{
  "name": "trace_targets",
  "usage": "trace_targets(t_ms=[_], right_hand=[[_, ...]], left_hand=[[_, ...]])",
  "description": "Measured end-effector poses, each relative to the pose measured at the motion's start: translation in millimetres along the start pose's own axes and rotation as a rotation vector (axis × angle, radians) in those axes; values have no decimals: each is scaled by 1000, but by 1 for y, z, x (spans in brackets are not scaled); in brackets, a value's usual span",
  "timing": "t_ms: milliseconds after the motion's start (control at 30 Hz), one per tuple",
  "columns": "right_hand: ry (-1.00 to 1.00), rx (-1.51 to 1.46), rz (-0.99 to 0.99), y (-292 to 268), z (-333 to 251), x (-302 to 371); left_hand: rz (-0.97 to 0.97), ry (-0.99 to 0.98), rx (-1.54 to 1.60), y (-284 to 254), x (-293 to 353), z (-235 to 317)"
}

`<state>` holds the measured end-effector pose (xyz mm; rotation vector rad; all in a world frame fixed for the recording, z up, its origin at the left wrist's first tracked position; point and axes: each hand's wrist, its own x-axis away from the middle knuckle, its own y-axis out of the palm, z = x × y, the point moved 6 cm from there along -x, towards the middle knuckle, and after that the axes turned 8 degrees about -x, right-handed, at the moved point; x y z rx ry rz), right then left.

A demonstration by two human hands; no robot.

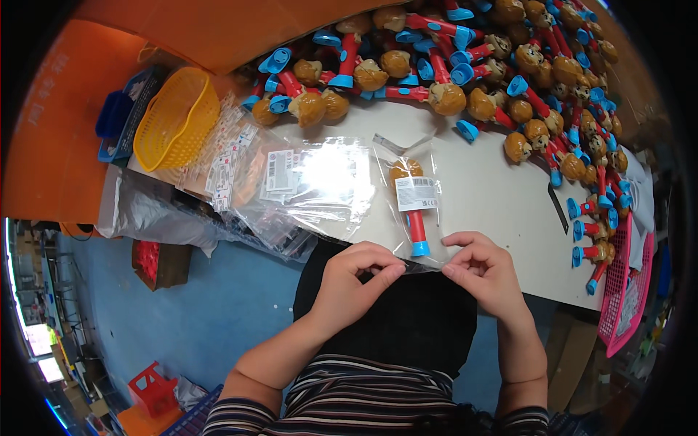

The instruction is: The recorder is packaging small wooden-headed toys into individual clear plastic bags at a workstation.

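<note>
A clear plastic bag lies at the table's near edge with a toy figure inside it. The figure has a brown head, a red body and a blue base; a white printed label covers its middle. My left hand pinches the bag's near left corner between thumb and fingers. At the near right corner, my right hand grips the bag the same way. To the left of the bag lies a stack of flat clear bags with white labels, glare hiding part of it.
Many loose toy figures pile along the table's far and right sides. A yellow basket and a blue bin stand at the left. A dark flat strip and a pink basket are at the right. Below left, a cardboard box holds red pieces.
</note>
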<state>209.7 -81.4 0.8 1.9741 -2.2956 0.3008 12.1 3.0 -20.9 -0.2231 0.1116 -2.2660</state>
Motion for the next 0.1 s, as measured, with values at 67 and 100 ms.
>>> trace_targets(t_ms=[67,100], right_hand=[[73,-139,33,-1,5,0],[73,-140,35,-2,5,0]], left_hand=[[-2,-38,22,-1,-1,-1],[0,-76,43,-1,-2,-3]])
